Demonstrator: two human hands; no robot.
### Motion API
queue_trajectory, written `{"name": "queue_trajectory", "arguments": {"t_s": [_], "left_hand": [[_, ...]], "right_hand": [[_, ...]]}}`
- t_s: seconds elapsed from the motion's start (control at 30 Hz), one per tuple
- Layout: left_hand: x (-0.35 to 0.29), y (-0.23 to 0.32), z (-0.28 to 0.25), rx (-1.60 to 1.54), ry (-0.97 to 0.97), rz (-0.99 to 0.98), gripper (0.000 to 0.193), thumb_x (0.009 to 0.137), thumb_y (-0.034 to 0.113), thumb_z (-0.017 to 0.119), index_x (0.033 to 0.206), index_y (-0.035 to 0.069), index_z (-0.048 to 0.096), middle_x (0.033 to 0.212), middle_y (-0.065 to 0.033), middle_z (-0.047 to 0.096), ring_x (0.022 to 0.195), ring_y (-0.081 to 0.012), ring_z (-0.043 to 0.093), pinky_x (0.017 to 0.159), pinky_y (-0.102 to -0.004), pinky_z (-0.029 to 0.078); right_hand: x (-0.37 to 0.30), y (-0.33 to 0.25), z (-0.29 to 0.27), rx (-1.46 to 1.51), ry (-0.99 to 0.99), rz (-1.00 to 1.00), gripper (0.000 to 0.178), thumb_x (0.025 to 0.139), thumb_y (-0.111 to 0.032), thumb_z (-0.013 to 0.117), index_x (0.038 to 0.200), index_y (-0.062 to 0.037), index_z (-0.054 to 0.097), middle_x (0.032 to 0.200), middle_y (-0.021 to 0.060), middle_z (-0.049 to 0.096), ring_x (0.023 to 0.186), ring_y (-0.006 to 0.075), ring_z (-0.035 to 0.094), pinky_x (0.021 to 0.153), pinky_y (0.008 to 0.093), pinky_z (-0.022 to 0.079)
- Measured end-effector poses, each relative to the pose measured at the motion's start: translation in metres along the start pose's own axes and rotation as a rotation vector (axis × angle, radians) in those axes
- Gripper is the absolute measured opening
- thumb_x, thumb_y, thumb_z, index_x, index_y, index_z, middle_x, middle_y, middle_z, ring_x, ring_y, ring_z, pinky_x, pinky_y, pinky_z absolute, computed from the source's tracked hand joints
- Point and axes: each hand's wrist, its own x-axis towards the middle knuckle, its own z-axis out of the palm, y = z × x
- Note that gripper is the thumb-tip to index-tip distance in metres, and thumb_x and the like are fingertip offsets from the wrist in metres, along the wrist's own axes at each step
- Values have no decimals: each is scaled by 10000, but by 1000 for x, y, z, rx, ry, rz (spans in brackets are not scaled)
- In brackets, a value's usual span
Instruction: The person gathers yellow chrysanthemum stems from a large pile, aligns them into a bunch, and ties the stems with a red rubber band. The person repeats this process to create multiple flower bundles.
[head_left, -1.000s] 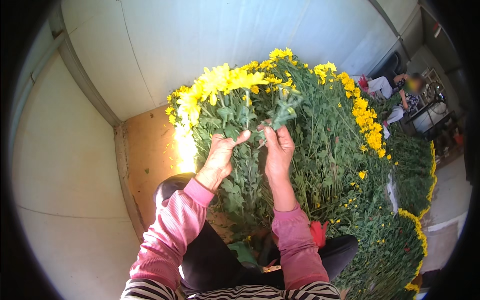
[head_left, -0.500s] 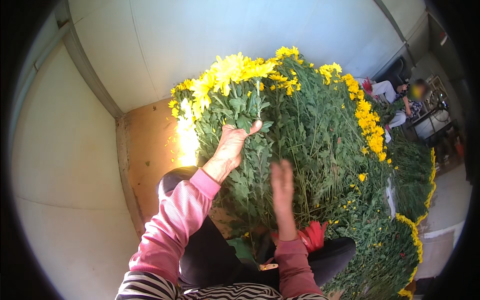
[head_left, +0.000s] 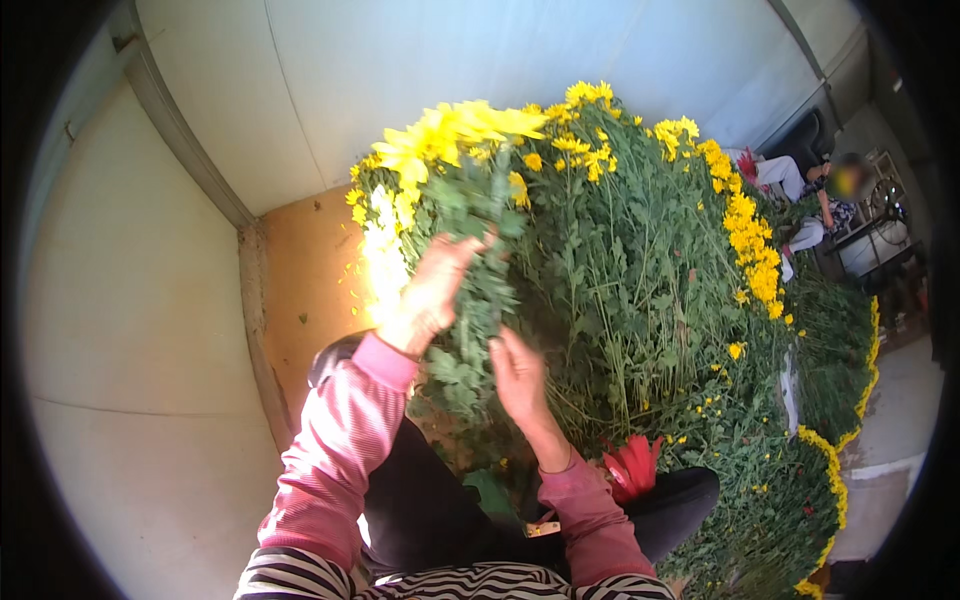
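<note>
A bunch of yellow chrysanthemums (head_left: pixel 460 130) stands upright before me, blooms at the top and leafy green stems below. My left hand (head_left: pixel 437 285) is wrapped round its stems below the blooms, slightly blurred. Lower down, my right hand (head_left: pixel 520 378) touches the right side of the same stems, thumb and fingers pinched together on a stem; the exact spot is partly hidden by leaves. Right of both hands lies a large heap of cut chrysanthemums (head_left: pixel 610 280), green stems toward me and yellow heads along the far edge.
Red strips (head_left: pixel 632 468) lie by my right knee. A pale wall (head_left: pixel 480 50) rises behind the flowers. Brown floor (head_left: pixel 305 270) with loose petals shows at left. More chrysanthemum rows (head_left: pixel 825 465) lie at right. Another person (head_left: pixel 800 190) sits at the far right.
My right hand has risen from below, moved left and closed on the bunch's stems. My left hand and the bunch have shifted slightly left.
</note>
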Motion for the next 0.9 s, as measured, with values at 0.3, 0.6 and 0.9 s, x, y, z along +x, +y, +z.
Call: {"name": "queue_trajectory", "arguments": {"t_s": [0.3, 0.6, 0.9], "left_hand": [[-32, 37, -126, -131, 753, 56, 188, 954, 271, 534, 871, 109, 488, 636, -10, 487, 495, -138, 439, 447, -294, 387], [13, 11, -76, -28, 610, -51, 195, 958, 270, 527, 922, 79, 542, 706, -34, 559, 534, -147, 487, 488, -318, 457], [25, -3, -28, -115, 506, -51, 171, 928, 229, 568, 967, 64, 596, 809, -53, 607, 672, -162, 556, 615, -333, 487]], "right_hand": [[77, 126, -83, -497, 303, -163, 253, 929, -187, 559, 1147, -64, 598, 1049, 123, 620, 845, 257, 610, 719, 383, 498], [158, 153, -109, -776, 293, 328, 524, 920, -309, 588, 1317, 14, 475, 1224, 217, 572, 1127, 376, 518, 929, 469, 432], [88, 103, -77, -154, 357, -121, 277, 956, -168, 535, 1135, 41, 563, 964, 110, 602, 810, 179, 514, 748, 297, 434]]}}
